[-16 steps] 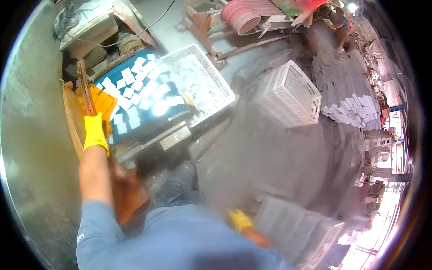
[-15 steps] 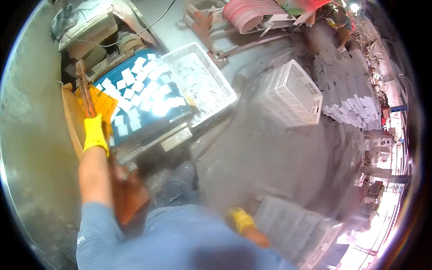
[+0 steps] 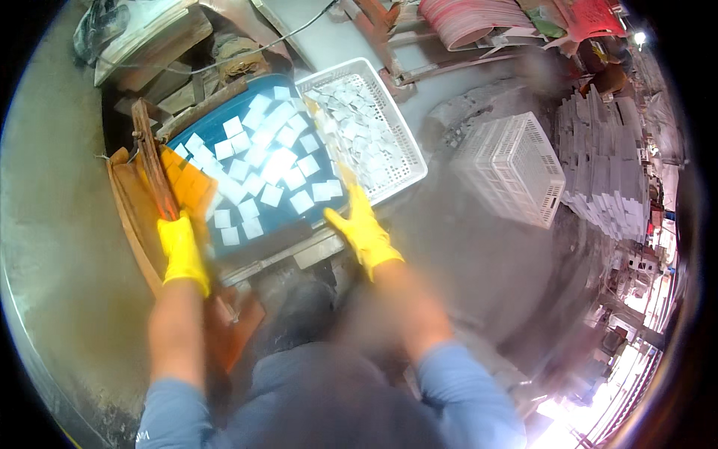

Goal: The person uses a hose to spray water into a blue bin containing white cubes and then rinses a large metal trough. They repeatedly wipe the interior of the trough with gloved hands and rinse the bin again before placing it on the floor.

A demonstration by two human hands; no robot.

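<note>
My left hand [image 3: 181, 251], in a yellow rubber glove, is closed round the near end of a long reddish-brown bar [image 3: 152, 165]. An orange translucent sheet [image 3: 188, 184] hangs beside that bar, over the left edge of a blue work surface [image 3: 303, 218]. Many small white square tiles [image 3: 272, 195] lie scattered flat there. At the blue surface's near right corner is my right hand [image 3: 364, 233], gloved in yellow too, its thumb spread from the fingers. Its fingertips reach the gap by a white plastic basket [image 3: 416, 166] that holds many more white tiles.
Further right stand stacked white crates [image 3: 516, 168] and a tall pile of grey-white slabs [image 3: 602, 165]. Pink-red curved sheets [image 3: 479, 22] lie at the back. A cable [image 3: 247, 54] crosses behind the blue surface; a grey wall [image 3: 56, 247] stands on the left.
My right hand has come up from the lower right to the corner between the blue surface and the basket. My left hand keeps hold of the bar. The view has shifted slightly.
</note>
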